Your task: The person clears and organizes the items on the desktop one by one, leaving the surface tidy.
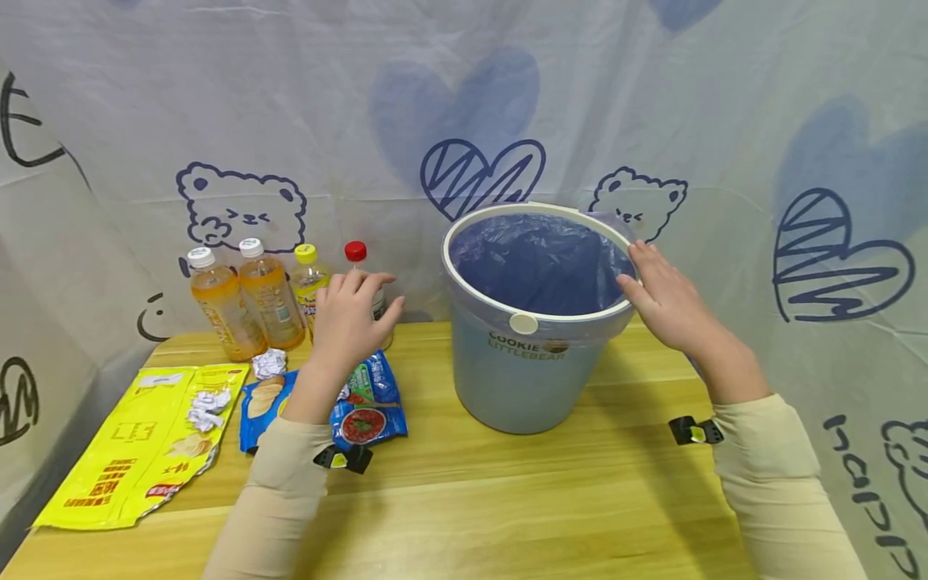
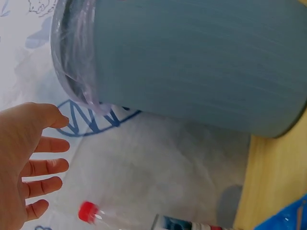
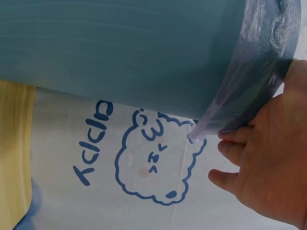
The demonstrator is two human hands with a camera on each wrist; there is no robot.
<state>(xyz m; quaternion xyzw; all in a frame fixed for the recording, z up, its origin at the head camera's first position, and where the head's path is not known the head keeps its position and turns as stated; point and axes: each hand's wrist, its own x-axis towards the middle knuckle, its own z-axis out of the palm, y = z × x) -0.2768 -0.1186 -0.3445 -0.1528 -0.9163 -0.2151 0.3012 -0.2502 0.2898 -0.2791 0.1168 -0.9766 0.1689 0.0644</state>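
A light blue trash bin [image 1: 518, 379] with a white rim stands upright on the table, lined with a translucent bag [image 1: 544, 266] folded over its edge. My right hand [image 1: 670, 302] rests at the bin's right rim, thumb and fingertips on the edge; in the right wrist view, its fingers [image 3: 235, 146] lie beside the bag's overhang. My left hand [image 1: 353, 314] hovers left of the bin, empty, fingers spread and slightly bent. Behind it is a clear bottle with a red cap [image 1: 355, 251], partly hidden. The left wrist view shows that red cap [image 2: 88, 212] below the hand.
Two orange drink bottles [image 1: 221, 310] and a yellow-capped bottle [image 1: 308, 278] stand at the back left. In front lie a large yellow snack bag [image 1: 130, 443], blue snack packets [image 1: 370, 403] and crumpled paper [image 1: 270, 364]. A patterned cloth [image 1: 348, 105] hangs behind the wooden table [image 1: 536, 507].
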